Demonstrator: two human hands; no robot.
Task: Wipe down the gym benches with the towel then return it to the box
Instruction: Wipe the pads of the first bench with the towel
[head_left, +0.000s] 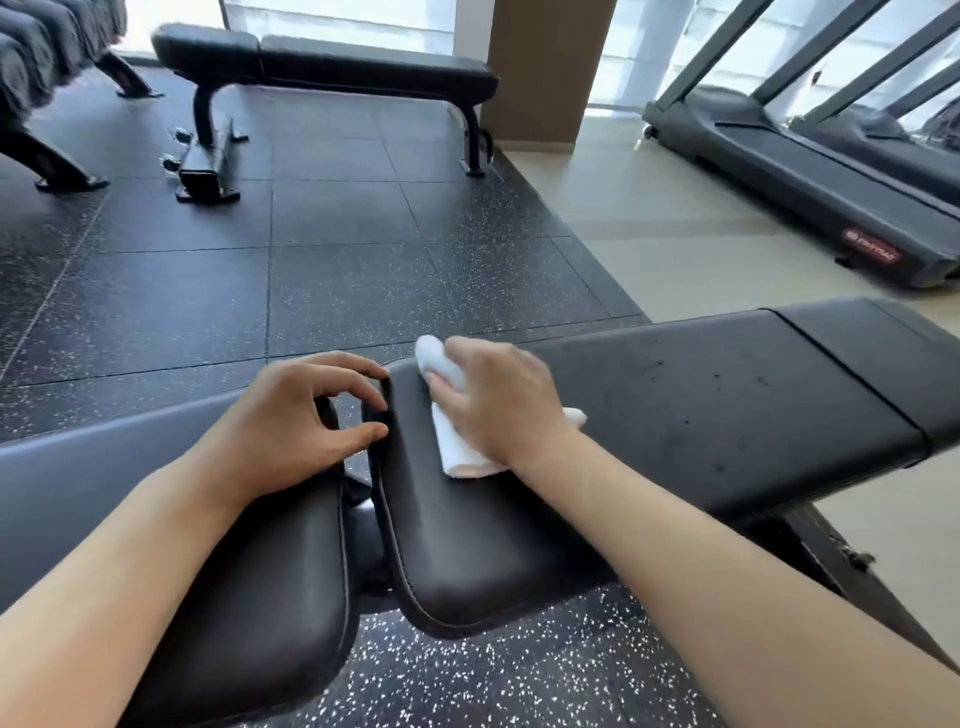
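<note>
A black padded gym bench (701, 415) stretches from in front of me to the right, its near pad end (467, 545) curving down. My right hand (498, 400) holds a folded white towel (460, 447) pressed flat on that pad near its left end. My left hand (296, 421) rests on the adjoining black pad (275, 597) to the left, fingers curled at the gap between the two pads and touching the edge of the right pad. A second black bench (332, 60) stands farther back on the floor. No box is in view.
Dark speckled rubber tiles (311, 280) cover the floor between the benches. Two treadmills (810, 156) stand at the right on beige flooring. A brown pillar (545, 67) rises behind the far bench. A rack's legs (57, 161) show at the far left.
</note>
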